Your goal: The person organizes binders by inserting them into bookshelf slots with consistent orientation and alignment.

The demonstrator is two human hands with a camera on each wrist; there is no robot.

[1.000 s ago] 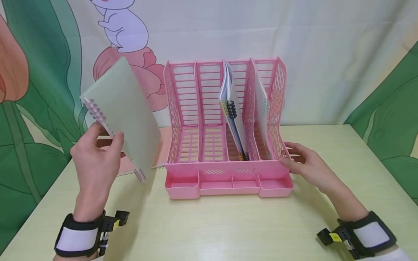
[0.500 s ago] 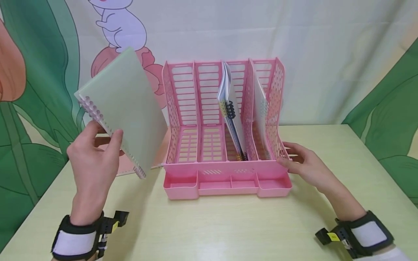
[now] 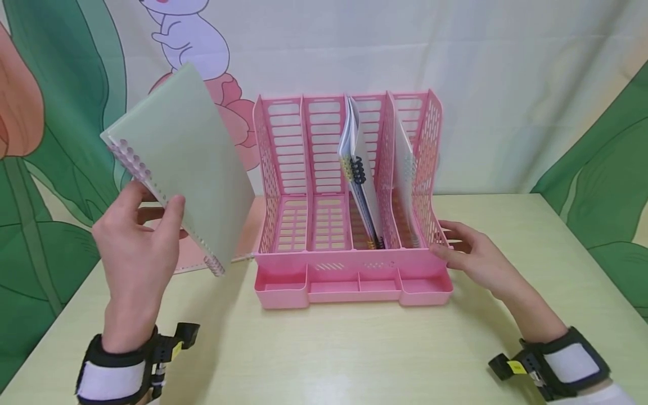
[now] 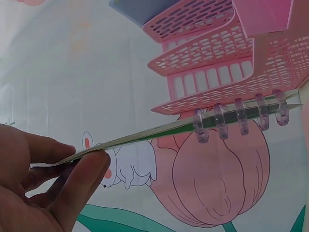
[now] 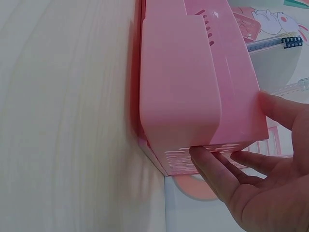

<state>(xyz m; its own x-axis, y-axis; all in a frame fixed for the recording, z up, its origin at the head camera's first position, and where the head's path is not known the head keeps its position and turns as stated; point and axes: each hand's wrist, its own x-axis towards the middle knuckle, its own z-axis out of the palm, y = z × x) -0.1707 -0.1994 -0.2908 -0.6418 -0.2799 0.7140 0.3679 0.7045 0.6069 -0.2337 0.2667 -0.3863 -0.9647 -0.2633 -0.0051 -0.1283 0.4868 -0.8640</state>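
Observation:
My left hand (image 3: 139,247) pinches a pale green spiral notebook (image 3: 187,157) by its bound edge, thumb on the near side and fingers behind. The notebook is raised and tilted left of a pink desktop file organizer (image 3: 344,260), its clear coil (image 4: 221,121) showing in the left wrist view. My right hand (image 3: 473,247) holds the organizer's right front corner; the right wrist view has the thumb on its front face and fingers at the side wall (image 5: 181,162). Spiral notebooks (image 3: 367,185) lean in the third slot, and a white one (image 3: 405,169) stands in the fourth.
A pink notebook (image 3: 194,257) lies on the pale table (image 3: 354,354), partly hidden behind the green one. Small open trays (image 3: 280,281) run along the organizer's front. A printed cloth (image 3: 506,112) hangs close behind.
The green notebook and my left hand have shifted slightly left, and the notebook's top has risen. My right hand stays at the organizer's corner.

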